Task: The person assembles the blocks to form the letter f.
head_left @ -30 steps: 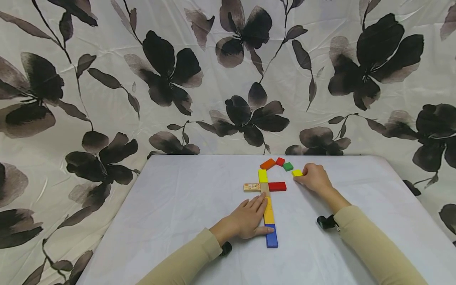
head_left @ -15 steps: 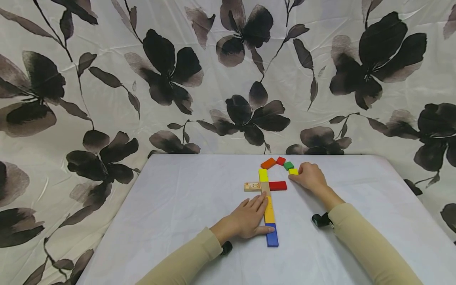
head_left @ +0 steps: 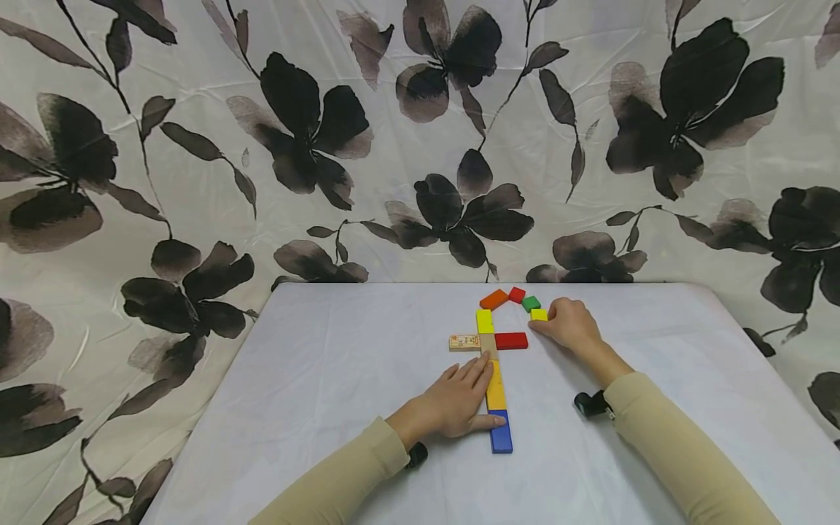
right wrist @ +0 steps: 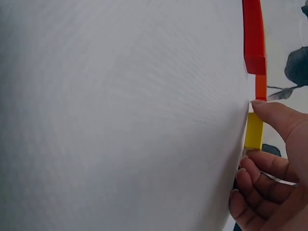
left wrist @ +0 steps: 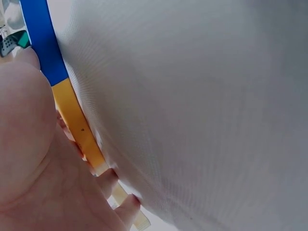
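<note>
My right hand (head_left: pixel 571 326) pinches a small yellow block (head_left: pixel 538 314) between thumb and fingers at the green block's (head_left: pixel 531 302) lower right. The right wrist view shows that yellow block (right wrist: pixel 253 132) low on the white surface, with the other fingers curled beneath. My left hand (head_left: pixel 453 402) lies with fingers extended along a column of blocks, its thumb on the blue block (head_left: pixel 502 440) and fingertips by the tan block (head_left: pixel 488 345). Between those is an orange-yellow block (head_left: pixel 496 390), partly covered. Another yellow block (head_left: pixel 484 321) tops the column.
A red block (head_left: pixel 512 340) and a printed wooden block (head_left: pixel 464 342) extend sideways from the column. An orange block (head_left: pixel 494 299) and a small red block (head_left: pixel 517 294) curve toward the green one, near the back edge of the white table (head_left: pixel 328 408). Floral cloth (head_left: pixel 394 146) hangs behind.
My right hand has slid the small yellow block leftward, close up to the green block. My left hand has stayed on the column.
</note>
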